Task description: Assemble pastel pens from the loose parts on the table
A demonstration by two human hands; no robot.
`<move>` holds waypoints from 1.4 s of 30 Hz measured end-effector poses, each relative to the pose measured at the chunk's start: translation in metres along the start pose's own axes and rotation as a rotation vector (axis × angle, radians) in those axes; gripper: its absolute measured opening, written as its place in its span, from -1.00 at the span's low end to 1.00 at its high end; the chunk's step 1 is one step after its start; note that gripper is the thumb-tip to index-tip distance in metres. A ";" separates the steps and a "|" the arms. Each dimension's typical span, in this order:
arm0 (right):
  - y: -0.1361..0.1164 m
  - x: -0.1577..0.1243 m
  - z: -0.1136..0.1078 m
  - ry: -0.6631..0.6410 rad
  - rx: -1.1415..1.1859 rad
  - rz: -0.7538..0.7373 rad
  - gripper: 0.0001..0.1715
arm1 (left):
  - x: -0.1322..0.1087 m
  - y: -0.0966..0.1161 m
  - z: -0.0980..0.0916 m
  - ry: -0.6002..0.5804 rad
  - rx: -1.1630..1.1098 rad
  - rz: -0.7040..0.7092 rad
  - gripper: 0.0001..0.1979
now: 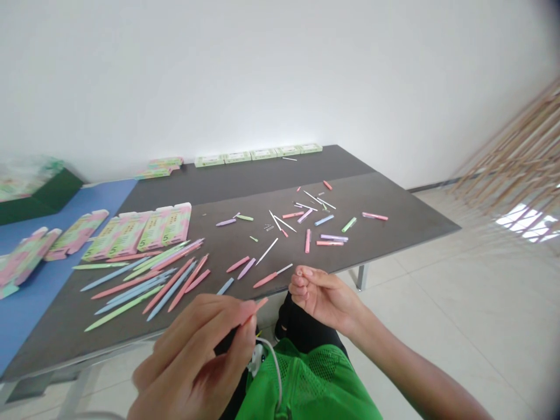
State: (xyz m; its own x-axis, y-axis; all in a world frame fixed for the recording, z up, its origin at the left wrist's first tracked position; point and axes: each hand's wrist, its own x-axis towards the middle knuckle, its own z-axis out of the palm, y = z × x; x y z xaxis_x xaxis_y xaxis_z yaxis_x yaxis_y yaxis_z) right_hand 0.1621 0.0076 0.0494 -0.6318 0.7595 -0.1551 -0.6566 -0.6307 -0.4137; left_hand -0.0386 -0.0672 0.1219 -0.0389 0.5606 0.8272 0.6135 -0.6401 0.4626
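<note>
Pastel pens (pixel 131 286) and their loose parts cover the dark grey tabletop (pixel 245 186), with a blue surface (pixel 26 315) adjoining on the left. Flat printed cardboard box blanks (pixel 144 230) in green and pink lie along the tabletop's left side and across the blue surface, while a row of closed green boxes (pixel 258 155) lines the far edge by the white wall (pixel 262 70). The pens form a loose bunch at the left; white refills (pixel 266 251) and coloured barrels are strewn toward the middle (the tiny bits near the centre are too small to tell). The left hand (pixel 192 356) grips a pink pen barrel (pixel 258 305) between thumb and fingers, just past the tabletop's near edge. The right hand (pixel 324 297) is curled beside it, fingertips nearly meeting, with nothing visible in its hold, near a pink pen with a white refill (pixel 269 277).
</note>
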 end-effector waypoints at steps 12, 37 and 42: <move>0.010 -0.004 0.007 -0.145 -0.076 0.017 -0.65 | 0.007 0.019 0.023 -0.243 -0.091 0.063 -0.72; 0.009 -0.001 0.000 -0.050 -0.141 -0.099 -0.69 | 0.005 -0.006 0.035 -0.345 -0.028 0.093 -0.80; 0.009 0.000 0.001 -0.051 -0.134 -0.097 -0.70 | 0.003 -0.007 0.036 -0.334 -0.021 0.112 -0.78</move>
State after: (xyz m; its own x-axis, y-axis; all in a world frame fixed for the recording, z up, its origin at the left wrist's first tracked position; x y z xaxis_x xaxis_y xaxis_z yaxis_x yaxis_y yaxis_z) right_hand 0.1558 0.0013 0.0460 -0.5908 0.8043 -0.0643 -0.6566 -0.5256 -0.5409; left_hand -0.0146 -0.0425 0.1096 0.2901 0.6249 0.7248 0.5831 -0.7160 0.3839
